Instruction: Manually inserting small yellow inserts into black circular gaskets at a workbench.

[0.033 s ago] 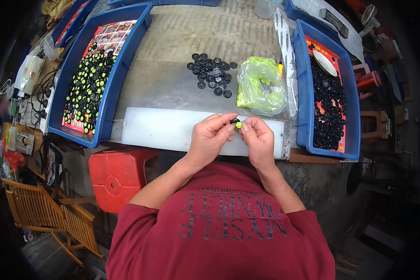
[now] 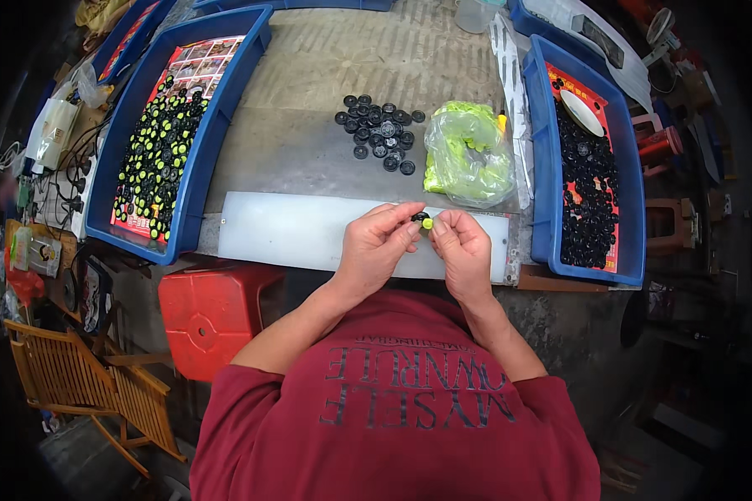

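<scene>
Over the white board (image 2: pixel 284 230) at the table's near edge, my two hands meet fingertip to fingertip. My left hand (image 2: pixel 374 249) pinches a small black round piece (image 2: pixel 419 217), mostly hidden by the fingers. Against it sits a small yellow-green round piece (image 2: pixel 427 224), pinched by my right hand (image 2: pixel 463 250). Beyond the board lies a loose pile of black wheel-like discs (image 2: pixel 384 129). To its right, a clear plastic bag (image 2: pixel 480 179) holds many yellow-green pieces.
At left stands a blue tray (image 2: pixel 194 188) of black pieces with yellow-green centres. Another blue tray (image 2: pixel 546 167) at right holds black pieces and a white oval dish (image 2: pixel 582 113). A red stool (image 2: pixel 200 321) and a wooden chair (image 2: pixel 67 367) are below left.
</scene>
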A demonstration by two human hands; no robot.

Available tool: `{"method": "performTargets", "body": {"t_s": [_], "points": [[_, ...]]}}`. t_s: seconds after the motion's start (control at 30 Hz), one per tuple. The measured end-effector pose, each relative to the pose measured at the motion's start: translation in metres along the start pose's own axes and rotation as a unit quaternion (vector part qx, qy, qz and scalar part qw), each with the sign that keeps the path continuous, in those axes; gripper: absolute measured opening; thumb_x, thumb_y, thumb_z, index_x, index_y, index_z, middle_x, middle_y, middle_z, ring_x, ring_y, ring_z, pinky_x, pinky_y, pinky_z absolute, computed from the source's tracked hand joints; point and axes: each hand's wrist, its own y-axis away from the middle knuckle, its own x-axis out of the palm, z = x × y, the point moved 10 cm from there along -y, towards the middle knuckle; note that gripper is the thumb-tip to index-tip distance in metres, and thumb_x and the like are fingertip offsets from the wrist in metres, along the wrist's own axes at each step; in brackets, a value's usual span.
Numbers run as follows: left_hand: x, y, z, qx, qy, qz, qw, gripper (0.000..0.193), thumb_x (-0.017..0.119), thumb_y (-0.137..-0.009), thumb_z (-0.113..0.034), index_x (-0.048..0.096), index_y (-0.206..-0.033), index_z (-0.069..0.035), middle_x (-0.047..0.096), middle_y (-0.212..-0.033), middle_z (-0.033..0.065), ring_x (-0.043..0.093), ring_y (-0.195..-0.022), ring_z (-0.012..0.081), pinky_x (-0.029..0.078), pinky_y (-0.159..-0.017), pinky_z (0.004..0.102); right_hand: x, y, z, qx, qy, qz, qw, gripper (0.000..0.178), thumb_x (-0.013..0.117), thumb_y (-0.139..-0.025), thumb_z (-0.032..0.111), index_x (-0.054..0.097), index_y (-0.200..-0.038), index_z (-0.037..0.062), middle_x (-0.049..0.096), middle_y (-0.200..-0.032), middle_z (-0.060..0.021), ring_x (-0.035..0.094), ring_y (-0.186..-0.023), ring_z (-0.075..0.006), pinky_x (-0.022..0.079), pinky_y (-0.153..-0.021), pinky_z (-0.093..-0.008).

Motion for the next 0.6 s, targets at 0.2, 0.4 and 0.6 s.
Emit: {"method": "performTargets", "body": {"t_s": [0.2, 0.4, 0.6], "points": [[-0.001, 0.001, 0.006, -0.016, -0.002, -0.008, 1.0, 0.023, 0.051, -0.079, -0.001, 0.052, -0.102, 0.004, 0.055, -0.087, 0.0079, 0.056, -0.072, 0.0111, 0.047, -0.062, 0.0206, -0.002, -0.001, -0.002, -0.004, 0.016, 0.005, 1.0, 0.007, 0.047, -0.083, 0.008, 0.048, -0.079, 0.0014, 0.045, -0.072, 0.0033, 0.036, -0.063, -0.0011, 0.031, -0.054, -0.0152], [0.001, 0.002, 0.009, -0.028, 0.033, -0.011, 0.999, 0.023, 0.051, -0.079, -0.002, 0.052, -0.101, 0.004, 0.057, -0.08, 0.0067, 0.055, -0.07, 0.0099, 0.047, -0.062, 0.0208, -0.003, -0.001, -0.003, -0.005, 0.005, -0.013, 1.0, 0.008, 0.047, -0.083, 0.008, 0.049, -0.081, 0.0004, 0.048, -0.073, 0.0022, 0.039, -0.065, -0.0015, 0.033, -0.056, -0.0152], [0.003, 0.004, 0.013, -0.033, 0.049, -0.006, 0.998, 0.022, 0.051, -0.079, -0.002, 0.052, -0.101, 0.004, 0.057, -0.079, 0.0063, 0.054, -0.069, 0.0094, 0.046, -0.062, 0.021, 0.002, 0.0, 0.0, -0.005, -0.013, -0.007, 1.0, 0.01, 0.046, -0.083, 0.008, 0.048, -0.082, -0.0018, 0.05, -0.074, -0.0011, 0.046, -0.067, -0.0049, 0.038, -0.061, -0.0175]]}}
